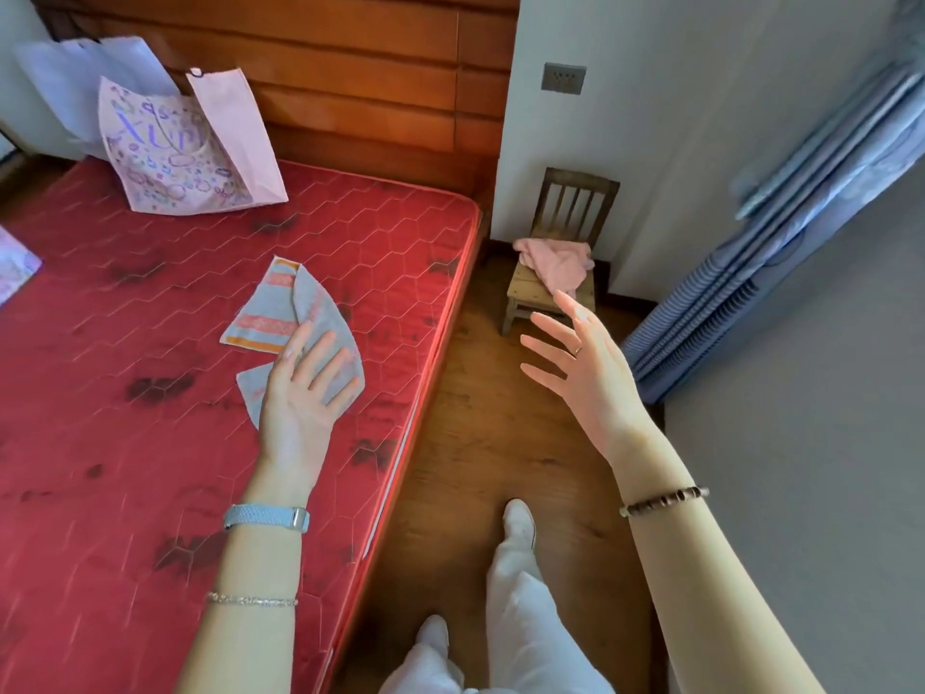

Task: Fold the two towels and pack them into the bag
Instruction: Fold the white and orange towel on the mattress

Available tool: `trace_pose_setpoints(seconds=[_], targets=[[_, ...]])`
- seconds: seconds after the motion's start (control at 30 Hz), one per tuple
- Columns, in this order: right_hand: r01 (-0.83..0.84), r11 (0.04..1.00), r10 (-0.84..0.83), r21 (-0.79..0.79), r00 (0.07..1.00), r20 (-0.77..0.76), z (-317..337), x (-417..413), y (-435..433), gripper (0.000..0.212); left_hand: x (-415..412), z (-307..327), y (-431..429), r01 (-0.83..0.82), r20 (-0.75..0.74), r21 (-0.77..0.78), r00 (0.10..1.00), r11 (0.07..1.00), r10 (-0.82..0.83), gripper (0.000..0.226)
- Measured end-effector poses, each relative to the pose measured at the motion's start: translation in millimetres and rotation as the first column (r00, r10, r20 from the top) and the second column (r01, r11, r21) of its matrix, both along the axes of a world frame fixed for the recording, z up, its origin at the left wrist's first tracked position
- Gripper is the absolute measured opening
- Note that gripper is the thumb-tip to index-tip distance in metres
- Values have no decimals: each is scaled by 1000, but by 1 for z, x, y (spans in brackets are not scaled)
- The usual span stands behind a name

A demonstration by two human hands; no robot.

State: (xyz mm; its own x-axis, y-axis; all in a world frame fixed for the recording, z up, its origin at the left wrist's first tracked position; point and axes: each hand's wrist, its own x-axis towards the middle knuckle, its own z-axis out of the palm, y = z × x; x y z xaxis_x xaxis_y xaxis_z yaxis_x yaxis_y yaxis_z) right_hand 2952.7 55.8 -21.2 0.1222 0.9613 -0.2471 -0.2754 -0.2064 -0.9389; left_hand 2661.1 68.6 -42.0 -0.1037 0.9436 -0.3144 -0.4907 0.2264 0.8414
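- Grey striped towel (pixel 288 313): lies on the red mattress (pixel 125 393), near its right edge, folded roughly (corners stick out, layers don't line up).
- Left hand (pixel 300 393): flat on that towel, fingers straight, pressing it into the mattress. No pinch, nothing gripped.
- Pink towel (pixel 555 263): off the mattress, crumpled on the seat of a small wooden chair (pixel 575 197) that stands on the floor past the mattress's far right corner. Not folded.
- Right hand (pixel 590 373): in the air over the floor, right of the mattress edge, fingers spread wide and holding nothing. It points toward the chair, apart from the pink towel.
- Pink tote bag (pixel 200 152): at the head end of the mattress, leaning on the headboard (pixel 360 67), well apart from both towels. Can't tell how wide the mouth stands.
- Step, my read: first towel about done, second one being fetched; nothing packed yet.
- Next move calls for: reach to the chair seat, pinch the pink towel, bring it onto the mattress and spread it flat (a loose heap won't fold clean).
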Motion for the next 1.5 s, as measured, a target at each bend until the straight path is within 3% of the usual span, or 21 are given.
trace_pose_setpoints(seconds=[0.23,0.37,0.53,0.67,0.73,0.77,0.87,0.93,1.1,1.5], targets=[[-102,995,101,-19,995,-12,2,45,87,39,43,1,53,-114,-7,30,993,993,115,43],[-197,980,197,-17,980,14,5,55,123,31,58,4,61,-143,-5,52,990,988,143,77],[-300,953,301,-28,953,24,1,48,163,30,59,-10,66,-247,-15,14,969,969,247,39],[-422,904,425,-67,905,29,-11,22,191,39,44,-16,62,-354,-10,4,935,935,354,54],[-454,887,457,-84,889,18,-16,2,205,38,34,-23,62,-396,-19,6,918,918,396,49],[-470,878,473,-94,881,8,-18,-9,213,38,28,-27,62,-413,-26,11,910,911,413,53],[-535,838,536,-111,844,-22,-22,-44,237,37,11,-32,70,-460,-59,1,886,888,459,97],[-585,802,586,-123,810,-31,-24,-65,253,36,2,-34,78,-501,-35,-22,866,865,500,106],[-684,717,692,-133,721,21,-29,-111,306,39,-32,-59,107,-641,-20,-36,768,767,640,42],[-789,580,813,-202,577,80,-42,-226,397,48,-102,-112,160,-715,-99,-152,698,683,709,41]])
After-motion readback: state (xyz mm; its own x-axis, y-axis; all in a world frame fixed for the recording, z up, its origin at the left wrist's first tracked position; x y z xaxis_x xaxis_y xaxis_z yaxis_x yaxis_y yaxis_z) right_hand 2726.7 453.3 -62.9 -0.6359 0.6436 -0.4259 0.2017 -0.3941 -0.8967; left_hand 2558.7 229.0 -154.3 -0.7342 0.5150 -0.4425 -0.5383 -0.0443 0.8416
